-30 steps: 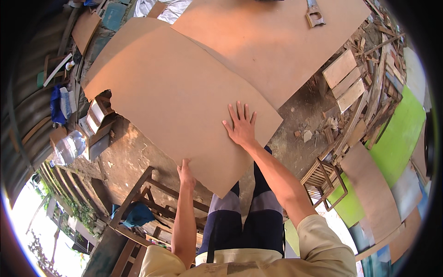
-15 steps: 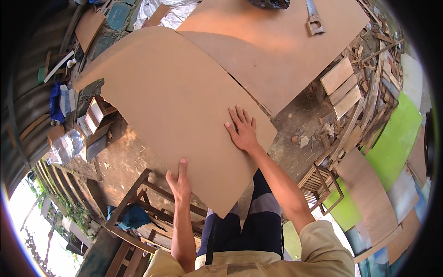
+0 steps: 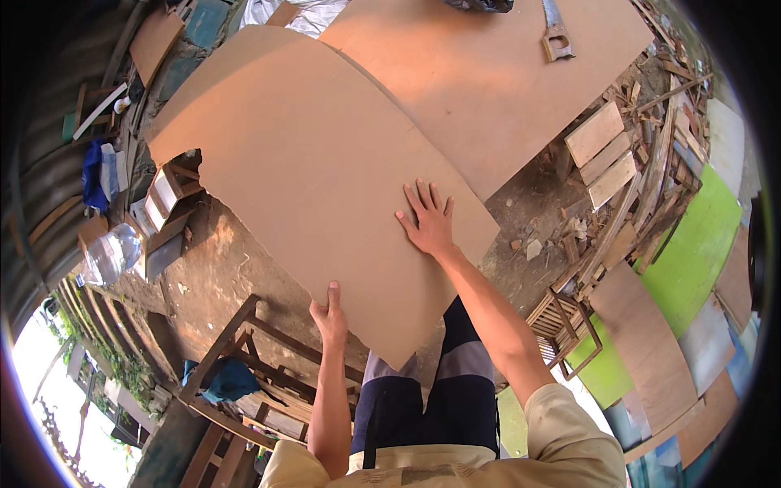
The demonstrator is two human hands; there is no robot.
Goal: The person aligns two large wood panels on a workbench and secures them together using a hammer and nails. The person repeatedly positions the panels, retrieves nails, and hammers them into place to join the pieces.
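A large tan sheet of thin board (image 3: 301, 154) lies in front of me, its far left edge torn and ragged. My left hand (image 3: 329, 319) grips its near left edge, thumb on top and the other fingers hidden beneath. Flat on the sheet's right part rests my right hand (image 3: 427, 221), fingers spread. Under and beyond this sheet is a second, larger board (image 3: 488, 98), which the first overlaps along its right edge. A handsaw (image 3: 557, 39) with a wooden handle lies on that second board.
Scrap wood (image 3: 651, 171) is heaped at the right, near bright green panels (image 3: 691, 236). A wooden frame (image 3: 236, 342) stands at my lower left. Farther left are a clear plastic bottle (image 3: 114, 252) and a small wooden box (image 3: 167, 195). A black bag (image 3: 480, 5) sits at the top.
The sheet has shifted right and slightly away, covering more of the board behind it. My left hand moved right with its edge; my right hand stayed nearly in place on top.
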